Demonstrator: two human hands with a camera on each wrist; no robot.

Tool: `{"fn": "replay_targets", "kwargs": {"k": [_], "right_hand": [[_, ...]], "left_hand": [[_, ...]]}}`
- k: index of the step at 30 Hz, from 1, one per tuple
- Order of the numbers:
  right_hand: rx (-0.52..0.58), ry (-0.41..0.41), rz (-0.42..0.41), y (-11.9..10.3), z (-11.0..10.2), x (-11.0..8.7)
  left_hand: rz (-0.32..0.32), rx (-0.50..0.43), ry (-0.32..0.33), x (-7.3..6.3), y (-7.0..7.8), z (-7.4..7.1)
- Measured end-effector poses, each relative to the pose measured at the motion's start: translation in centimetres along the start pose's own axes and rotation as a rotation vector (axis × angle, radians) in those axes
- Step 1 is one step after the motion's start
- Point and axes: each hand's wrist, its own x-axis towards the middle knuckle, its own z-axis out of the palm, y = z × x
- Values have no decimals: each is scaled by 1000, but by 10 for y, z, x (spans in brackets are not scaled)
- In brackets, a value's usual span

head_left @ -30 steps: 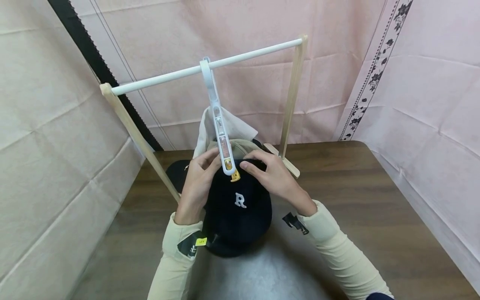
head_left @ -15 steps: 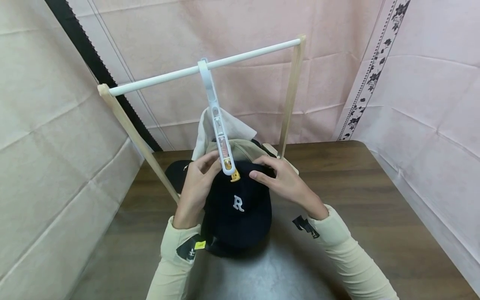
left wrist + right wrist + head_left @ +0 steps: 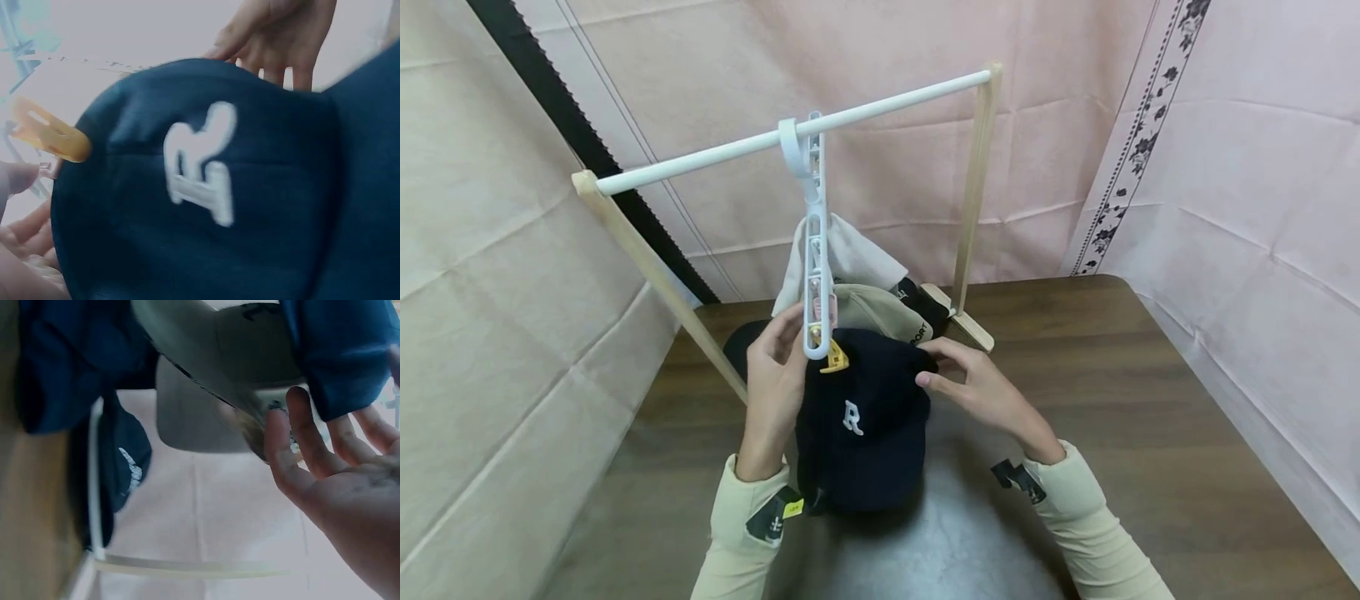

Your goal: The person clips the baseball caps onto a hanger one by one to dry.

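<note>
A dark navy cap (image 3: pixel 880 433) with a white letter R hangs from a multi-clip hanger (image 3: pixel 817 242). One yellow clip (image 3: pixel 836 358) at the hanger's lower end sits on the cap's edge. My left hand (image 3: pixel 775 383) is bent beside that lower end; in the left wrist view its thumb (image 3: pixel 22 178) lies near a small clip part, its fingers by the cap's edge. What it grips, I cannot tell. My right hand (image 3: pixel 977 392) is at the cap's upper right edge. In the right wrist view its fingers (image 3: pixel 319 447) are extended against the cap, thumb apart.
Behind hang a beige cap (image 3: pixel 880 308), another dark cap (image 3: pixel 128 456) and a white cloth (image 3: pixel 857 254). The hanger hooks over a white rod (image 3: pixel 715 154) between wooden posts (image 3: pixel 973 183). This frame stands on a brown wooden table (image 3: pixel 1060 350), with cloth walls around it.
The hanger has swung round on the rod and its lower end has shifted left with the cap and my left hand. My right hand has moved rightward, away from the clip.
</note>
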Motion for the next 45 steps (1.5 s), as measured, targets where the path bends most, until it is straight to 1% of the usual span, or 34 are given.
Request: {"fn": "replay_targets", "kwargs": {"k": [2, 6, 9, 14, 16, 18, 21, 26, 31, 35, 38, 40, 43, 45], "right_hand": [[24, 2, 24, 4, 4, -2], [37, 25, 83, 8, 9, -6], [72, 19, 122, 11, 12, -8], [145, 6, 145, 18, 21, -9], [166, 12, 149, 20, 25, -9], [183, 21, 155, 20, 29, -11], [207, 35, 164, 20, 33, -14], [235, 40, 191, 21, 38, -20], [288, 52, 179, 25, 42, -21], [321, 67, 174, 28, 45, -18], [326, 67, 171, 30, 47, -18], [330, 62, 165, 31, 49, -18], [329, 52, 153, 34, 52, -20], [329, 46, 155, 36, 53, -20]], "left_hand": [[66, 12, 16, -3, -3, -1], [198, 48, 8, -9, -10, -3], [283, 75, 5, -13, -17, -5], [420, 61, 11, -16, -27, -4], [469, 47, 20, -16, -29, -2], [510, 54, 35, -15, -32, 0], [555, 73, 60, -14, -37, 3], [604, 102, 112, -13, -43, 8], [667, 97, 170, -11, -47, 13], [742, 130, 259, -5, -48, 15], [799, 153, 324, 0, -48, 17], [822, 123, 337, 2, -48, 19], [845, 47, 344, 4, -47, 22], [841, 7, 371, 6, -47, 25]]}}
